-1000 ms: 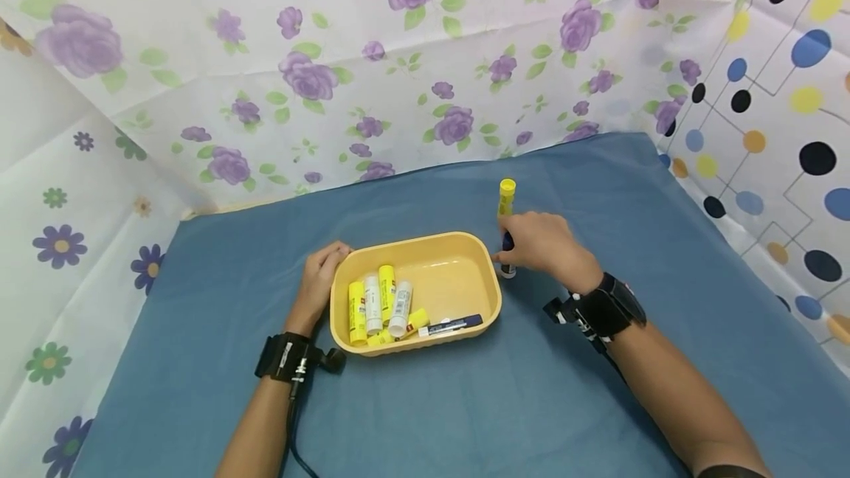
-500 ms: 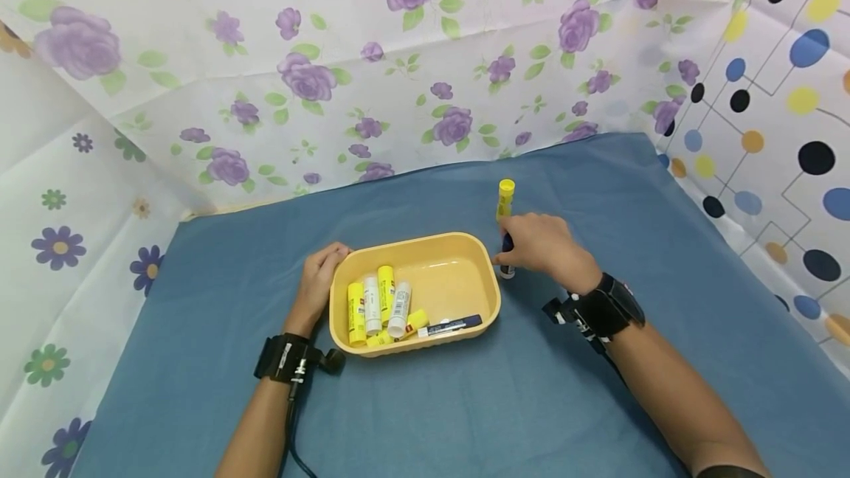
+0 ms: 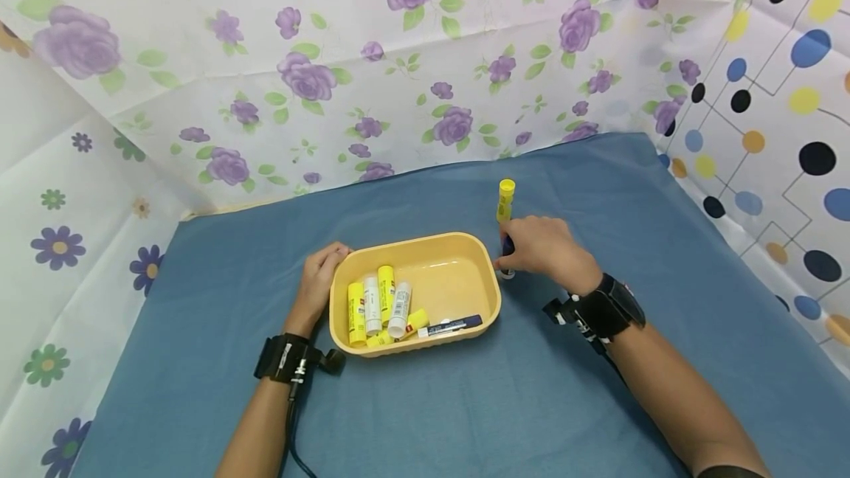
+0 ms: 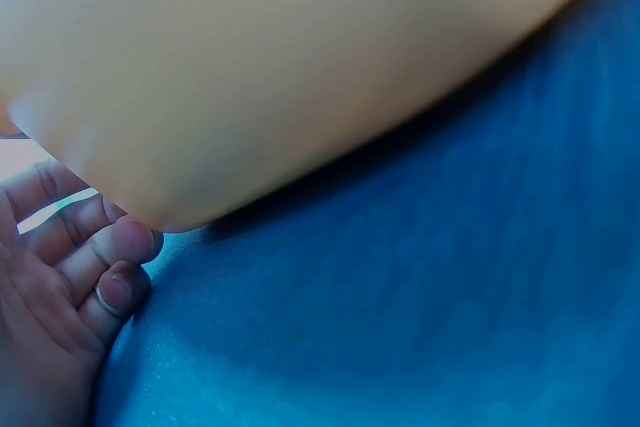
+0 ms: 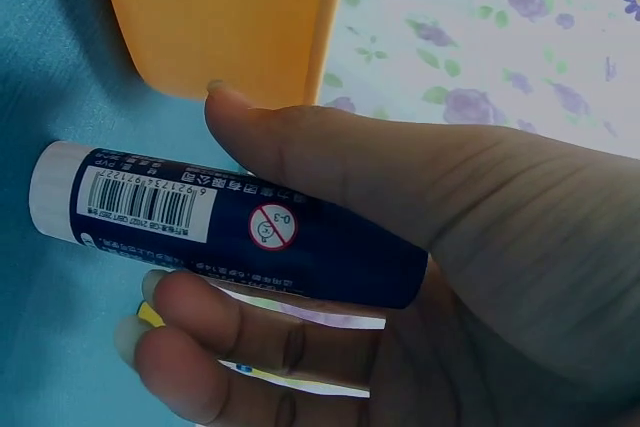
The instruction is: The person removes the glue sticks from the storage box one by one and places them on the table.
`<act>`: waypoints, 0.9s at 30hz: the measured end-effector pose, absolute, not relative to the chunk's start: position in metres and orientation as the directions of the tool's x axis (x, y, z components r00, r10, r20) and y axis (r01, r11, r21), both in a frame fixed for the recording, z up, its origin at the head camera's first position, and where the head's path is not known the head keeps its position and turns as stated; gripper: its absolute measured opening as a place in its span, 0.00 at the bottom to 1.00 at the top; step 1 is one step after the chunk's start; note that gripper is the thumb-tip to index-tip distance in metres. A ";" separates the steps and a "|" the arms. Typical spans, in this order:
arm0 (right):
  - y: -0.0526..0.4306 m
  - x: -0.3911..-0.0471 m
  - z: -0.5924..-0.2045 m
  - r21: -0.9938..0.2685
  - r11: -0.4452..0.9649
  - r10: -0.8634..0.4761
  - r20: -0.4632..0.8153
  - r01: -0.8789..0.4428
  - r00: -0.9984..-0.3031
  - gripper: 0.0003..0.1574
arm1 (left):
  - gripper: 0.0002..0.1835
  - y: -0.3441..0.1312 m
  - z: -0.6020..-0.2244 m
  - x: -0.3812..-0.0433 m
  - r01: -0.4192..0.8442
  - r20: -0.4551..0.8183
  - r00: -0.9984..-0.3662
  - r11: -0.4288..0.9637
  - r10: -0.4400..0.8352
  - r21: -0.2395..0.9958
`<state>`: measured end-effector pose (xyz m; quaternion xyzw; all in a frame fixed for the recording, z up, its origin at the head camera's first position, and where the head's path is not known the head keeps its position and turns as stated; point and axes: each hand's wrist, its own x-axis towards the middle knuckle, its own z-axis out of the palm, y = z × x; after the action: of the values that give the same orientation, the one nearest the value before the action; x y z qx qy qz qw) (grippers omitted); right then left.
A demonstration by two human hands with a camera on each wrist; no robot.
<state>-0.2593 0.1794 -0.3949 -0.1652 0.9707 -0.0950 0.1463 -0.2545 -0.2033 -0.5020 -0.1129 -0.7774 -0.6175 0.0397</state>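
Note:
In the head view, my left hand holds the left end of a yellow plastic tray, its curled fingers against the outer wall. Beside the tray's right end, my right hand grips a dark blue glue stick between thumb and fingers. The stick's white end points down at the cloth, and the right wrist view shows its barcode label. Just behind that hand a yellow glue stick stands upright. Inside the tray lie several yellow and white glue sticks, one white stick among them, and a dark blue one.
A blue cloth covers the table. Flowered sheeting hangs along the back and left, and a dotted sheet on the right. Each wrist wears a black strap with a camera; a cable trails from the left one.
My right hand's thumb and fingers have shifted slightly lower on the dark blue glue stick, covering more of its white end. The left hand and the tray stay in place.

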 end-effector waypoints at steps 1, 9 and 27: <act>0.180 -0.259 -0.394 -0.233 0.927 -0.351 -0.252 -0.295 -0.902 0.21 | 0.22 -0.203 -0.502 -0.255 0.226 0.202 -0.971 0.211 0.126 0.951; 0.182 -0.256 -0.389 -0.227 0.926 -0.354 -0.253 -0.300 -0.900 0.23 | 0.21 -0.203 -0.498 -0.254 0.202 0.176 -0.975 0.213 0.136 0.956; 0.177 -0.246 -0.378 -0.285 0.877 -0.431 -0.114 -0.386 -0.895 0.37 | 0.20 -0.193 -0.472 -0.241 0.213 0.182 -0.973 0.234 0.145 0.949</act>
<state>-0.2464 0.1766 -0.3776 -0.2119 0.9648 -0.1285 0.0875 -0.2405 -0.1935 -0.4720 -0.1138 -0.7849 -0.6084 0.0279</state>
